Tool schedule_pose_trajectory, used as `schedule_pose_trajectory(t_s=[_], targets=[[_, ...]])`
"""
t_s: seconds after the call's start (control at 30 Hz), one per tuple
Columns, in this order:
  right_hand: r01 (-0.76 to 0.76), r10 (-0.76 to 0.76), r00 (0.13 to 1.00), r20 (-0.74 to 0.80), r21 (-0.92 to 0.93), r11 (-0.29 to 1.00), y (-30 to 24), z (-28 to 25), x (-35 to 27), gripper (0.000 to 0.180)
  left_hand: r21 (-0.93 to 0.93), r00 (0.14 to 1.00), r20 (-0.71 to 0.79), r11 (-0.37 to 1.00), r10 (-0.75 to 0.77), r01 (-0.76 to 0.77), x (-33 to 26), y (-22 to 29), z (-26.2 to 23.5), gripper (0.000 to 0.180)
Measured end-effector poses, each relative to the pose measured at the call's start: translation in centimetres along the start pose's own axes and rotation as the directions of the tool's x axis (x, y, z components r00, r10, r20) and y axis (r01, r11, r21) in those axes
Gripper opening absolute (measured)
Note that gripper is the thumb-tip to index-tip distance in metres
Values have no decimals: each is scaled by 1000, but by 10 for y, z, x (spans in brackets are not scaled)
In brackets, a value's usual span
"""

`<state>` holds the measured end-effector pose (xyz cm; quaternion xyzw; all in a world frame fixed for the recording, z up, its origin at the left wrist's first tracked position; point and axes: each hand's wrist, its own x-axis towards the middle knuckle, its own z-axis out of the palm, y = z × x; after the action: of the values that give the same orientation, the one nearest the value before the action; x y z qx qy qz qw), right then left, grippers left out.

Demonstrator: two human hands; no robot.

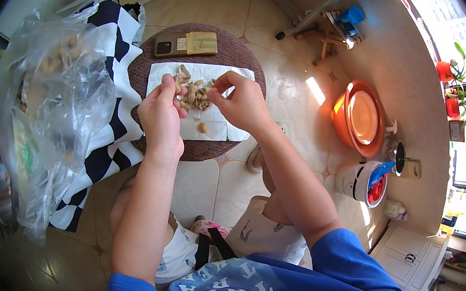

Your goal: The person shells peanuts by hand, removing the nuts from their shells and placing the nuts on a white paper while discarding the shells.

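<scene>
A white paper sheet (191,128) lies on a round brown table (239,47), bearing a small heap of tan peanut shells (195,96). Closer to me on the sheet sits one small roundish brown piece (203,127). My left hand (161,119) is closed over the left side of the heap, with a peanut (179,82) between thumb and fingers. At the heap's right edge my right hand (240,100) is pinched; whatever its fingertips hold is too small to make out.
A phone (184,44) lies on the table's far side. To the left, a clear plastic bag (67,101) with brown lumps rests on a black-and-white checked cloth (113,50). Orange basins (363,118) and a white bucket (358,183) stand at right.
</scene>
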<state>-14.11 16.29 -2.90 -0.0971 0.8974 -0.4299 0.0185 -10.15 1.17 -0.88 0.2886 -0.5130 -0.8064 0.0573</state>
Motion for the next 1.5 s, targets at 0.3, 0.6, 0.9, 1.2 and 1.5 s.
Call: schedule_pose_trajectory(t_s=[0.3, 0.6, 0.9, 1.2, 1.5], targets=[[-108, 110, 992, -65, 32, 994, -2, -3, 9, 31, -33, 997, 70, 999, 29, -27, 9, -6, -20, 23], [462, -202, 839, -506, 463, 756, -145, -44, -42, 14, -147, 990, 124, 988, 61, -42, 8, -12, 0, 31], [840, -841, 541, 18, -66, 539, -341, 36, -34, 33, -291, 953, 296, 956, 59, 31, 1, 9, -16, 29], [526, -486, 825, -288, 79, 847, -162, -24, -26, 12, -157, 916, 397, 988, 55, 9, 7, 22, -44, 34], [247, -247, 969, 5, -40, 968, -74, -4, -49, 25, -34, 863, 505, 999, -14, 36, -14, 18, -20, 23]])
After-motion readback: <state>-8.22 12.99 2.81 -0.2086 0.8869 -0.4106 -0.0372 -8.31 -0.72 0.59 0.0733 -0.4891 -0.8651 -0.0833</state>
